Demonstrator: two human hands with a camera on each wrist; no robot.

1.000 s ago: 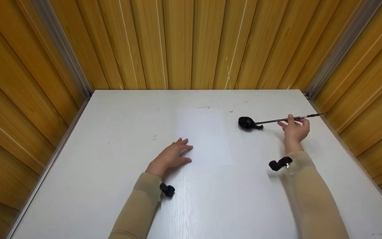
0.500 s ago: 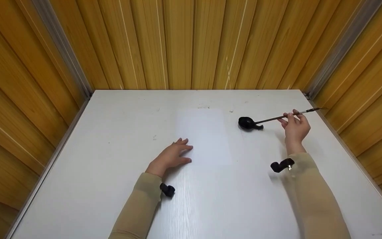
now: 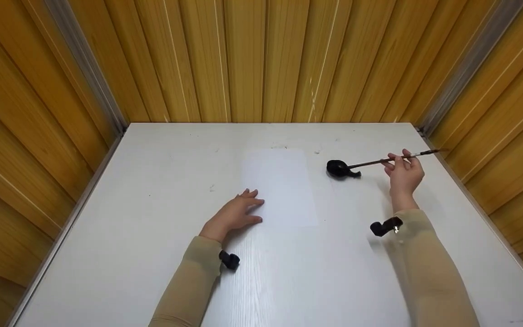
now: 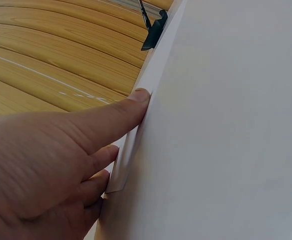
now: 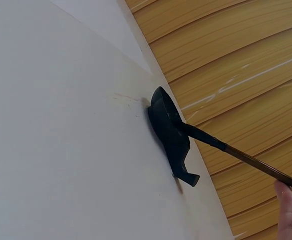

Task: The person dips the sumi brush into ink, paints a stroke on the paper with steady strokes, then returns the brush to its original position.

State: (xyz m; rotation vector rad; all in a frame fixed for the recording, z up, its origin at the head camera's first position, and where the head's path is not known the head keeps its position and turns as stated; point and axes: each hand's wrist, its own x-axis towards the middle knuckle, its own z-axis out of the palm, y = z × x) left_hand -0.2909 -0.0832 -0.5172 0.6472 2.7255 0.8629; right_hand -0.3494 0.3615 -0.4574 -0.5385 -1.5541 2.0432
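Note:
My right hand [image 3: 405,180] pinches the shaft of a writing brush [image 3: 369,163] at the right of the table. The brush slants down to the left, its head in a black ink dish [image 3: 336,168] with a narrow curved spout or handle. In the right wrist view the dark brush head [image 5: 203,135] reaches into the dish's hollow; its very tip is hidden there. My left hand [image 3: 232,214] rests at the left edge of a white paper sheet [image 3: 284,186], fingers spread. In the left wrist view the thumb [image 4: 139,95] touches the sheet.
The white table [image 3: 120,254] carries small dark marks near its far edge. Wood-patterned walls [image 3: 243,59] close in the back and both sides. A small black camera is strapped to each wrist over beige sleeves [image 3: 438,272].
My right hand has shifted slightly, raising the brush's rear end so the shaft stands steeper. The brush head stays at the dish. My left hand, the paper and the dish have not moved.

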